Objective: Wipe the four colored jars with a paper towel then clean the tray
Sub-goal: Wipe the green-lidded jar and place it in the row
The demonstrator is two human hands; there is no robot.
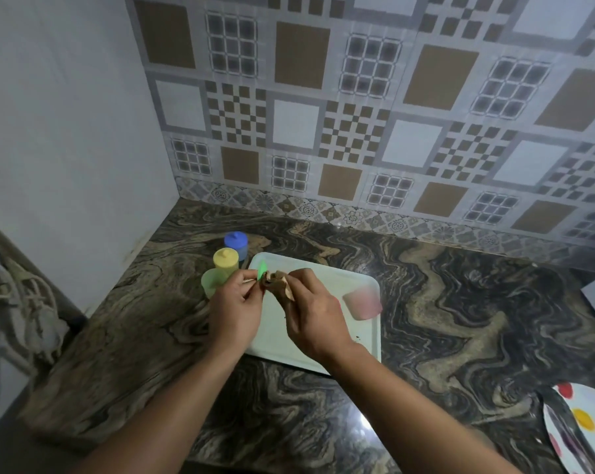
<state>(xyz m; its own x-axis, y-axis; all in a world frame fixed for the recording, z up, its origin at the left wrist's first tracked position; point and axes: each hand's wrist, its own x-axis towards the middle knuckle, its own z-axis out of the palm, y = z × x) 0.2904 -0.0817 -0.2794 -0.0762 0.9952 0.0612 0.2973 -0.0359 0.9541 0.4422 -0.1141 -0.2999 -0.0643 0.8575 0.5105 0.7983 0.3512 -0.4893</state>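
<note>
Over tray [364, 340]: L hand [234, 313] fingers pinch green lid [262, 270]; R hand [315, 319] fingers grip crumpled paper towel [279, 285].

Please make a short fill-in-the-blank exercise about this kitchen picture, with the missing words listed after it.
1. The left hand pinches a small ____ lid.
2. The right hand holds a crumpled paper towel against that ____.
3. The pink jar lies on the white ____.
4. The yellow jar stands between the green jar and the ____ jar, left of the tray.

Missing words: green; lid; tray; blue
</note>
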